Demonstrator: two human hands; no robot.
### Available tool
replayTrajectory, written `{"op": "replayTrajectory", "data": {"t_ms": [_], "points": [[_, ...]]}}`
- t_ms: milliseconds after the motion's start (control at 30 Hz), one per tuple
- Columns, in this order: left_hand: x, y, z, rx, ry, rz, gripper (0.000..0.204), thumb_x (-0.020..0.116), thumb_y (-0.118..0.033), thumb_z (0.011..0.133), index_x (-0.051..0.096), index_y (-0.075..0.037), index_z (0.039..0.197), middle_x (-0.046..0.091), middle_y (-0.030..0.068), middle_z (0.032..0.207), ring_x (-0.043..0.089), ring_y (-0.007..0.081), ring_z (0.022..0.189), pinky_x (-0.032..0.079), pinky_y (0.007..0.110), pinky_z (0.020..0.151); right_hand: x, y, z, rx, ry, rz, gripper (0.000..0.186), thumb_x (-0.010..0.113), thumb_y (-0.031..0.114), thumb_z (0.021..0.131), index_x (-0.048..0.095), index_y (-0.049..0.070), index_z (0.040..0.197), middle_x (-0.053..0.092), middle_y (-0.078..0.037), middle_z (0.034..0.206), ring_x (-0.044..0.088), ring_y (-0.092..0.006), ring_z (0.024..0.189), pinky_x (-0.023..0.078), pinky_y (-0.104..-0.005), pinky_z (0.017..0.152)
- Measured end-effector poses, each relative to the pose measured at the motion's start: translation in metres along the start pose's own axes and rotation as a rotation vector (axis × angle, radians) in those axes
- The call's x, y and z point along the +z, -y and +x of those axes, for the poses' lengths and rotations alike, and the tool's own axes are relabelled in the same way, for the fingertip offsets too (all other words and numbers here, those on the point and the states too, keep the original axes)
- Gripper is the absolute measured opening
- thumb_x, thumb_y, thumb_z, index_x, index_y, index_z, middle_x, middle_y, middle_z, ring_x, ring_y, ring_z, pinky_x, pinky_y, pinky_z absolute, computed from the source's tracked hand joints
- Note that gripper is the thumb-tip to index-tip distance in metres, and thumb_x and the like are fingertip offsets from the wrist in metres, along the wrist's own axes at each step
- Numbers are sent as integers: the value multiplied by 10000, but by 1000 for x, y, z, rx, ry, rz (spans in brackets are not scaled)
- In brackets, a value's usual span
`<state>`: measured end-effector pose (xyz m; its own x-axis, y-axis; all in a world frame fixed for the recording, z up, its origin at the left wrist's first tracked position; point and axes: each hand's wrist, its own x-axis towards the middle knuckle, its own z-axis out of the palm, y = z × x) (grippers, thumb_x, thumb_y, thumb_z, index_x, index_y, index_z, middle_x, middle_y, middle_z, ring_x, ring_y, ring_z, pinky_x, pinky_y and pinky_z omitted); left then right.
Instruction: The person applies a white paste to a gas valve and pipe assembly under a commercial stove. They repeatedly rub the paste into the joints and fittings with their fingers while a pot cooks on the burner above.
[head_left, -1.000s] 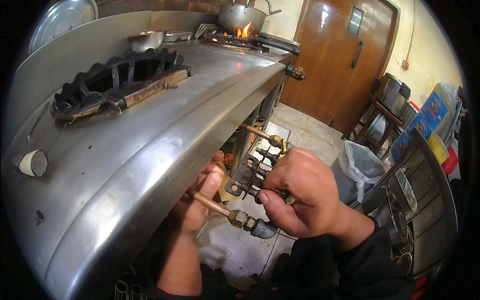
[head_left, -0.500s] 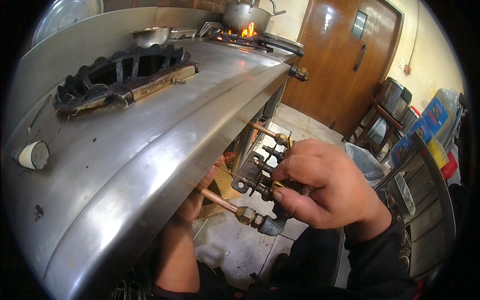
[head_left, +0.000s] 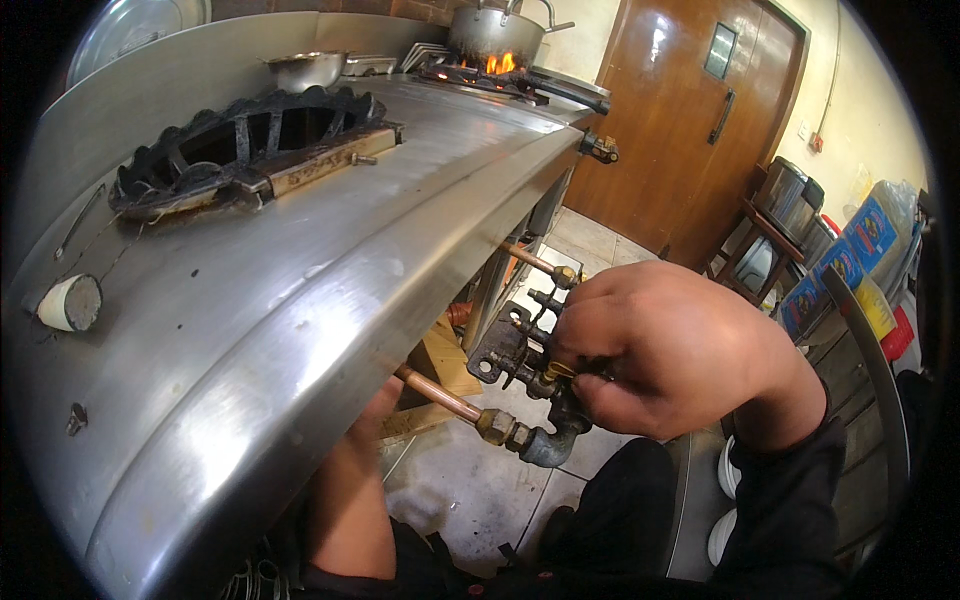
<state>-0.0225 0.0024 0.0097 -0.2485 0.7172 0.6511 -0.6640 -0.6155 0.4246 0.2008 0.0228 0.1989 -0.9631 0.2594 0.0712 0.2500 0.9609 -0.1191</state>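
My right hand point(head_left: 665, 345) is closed on a small brass valve handle point(head_left: 557, 371), its wrist bent and knuckles up, with the fingertips partly hidden. The handle sits on a dark, greasy gas valve manifold point(head_left: 505, 350) in front of the stove's edge. Copper pipes point(head_left: 440, 393) run to this assembly, the nearer one through a brass nut point(head_left: 495, 427) into a grey elbow point(head_left: 545, 447). Below the steel stove edge, my left hand point(head_left: 380, 405) is blurred beside the near copper pipe. Its fingers are hidden behind the edge.
On the steel stove top point(head_left: 400, 210) are a black burner ring point(head_left: 240, 150) and a small white cylinder point(head_left: 72, 304). At the far end, flames point(head_left: 500, 64) burn under a pot point(head_left: 492, 38). A metal chair point(head_left: 870, 370) stands at right, a wooden door point(head_left: 690, 120) beyond.
My right hand has rolled over and its wrist has risen to the right, staying at the brass handle. My left hand has drawn down under the edge, and the thin wire near it no longer shows.
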Motion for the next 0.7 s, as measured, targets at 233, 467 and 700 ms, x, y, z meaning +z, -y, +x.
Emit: {"op": "replayTrajectory", "data": {"t_ms": [233,467,700], "points": [[11,12,-7,-71,216,-192,676,497,-499,954,467,34,1369,543,262,1336,540,406,1232,357,520,1098,-5,3,9,-98,53,-109,126,645,98,689,649,17,785,611,-188,797,620,-387,853,508,-467,754],[13,18,-8,-26,263,-315,666,458,-509,977,488,33,1363,599,211,1291,567,369,1222,392,483,1094,-3,0,3,-187,-59,-239,178,737,63,641,696,54,814,547,-114,732,588,-339,756,476,-437,657],[13,19,-7,-8,266,-316,635,503,-473,970,503,38,1347,613,223,1259,584,369,1198,414,482,1080,-2,5,0,-122,-97,-259,156,778,145,694,683,61,785,542,-108,728,578,-339,737,470,-440,653]]}}
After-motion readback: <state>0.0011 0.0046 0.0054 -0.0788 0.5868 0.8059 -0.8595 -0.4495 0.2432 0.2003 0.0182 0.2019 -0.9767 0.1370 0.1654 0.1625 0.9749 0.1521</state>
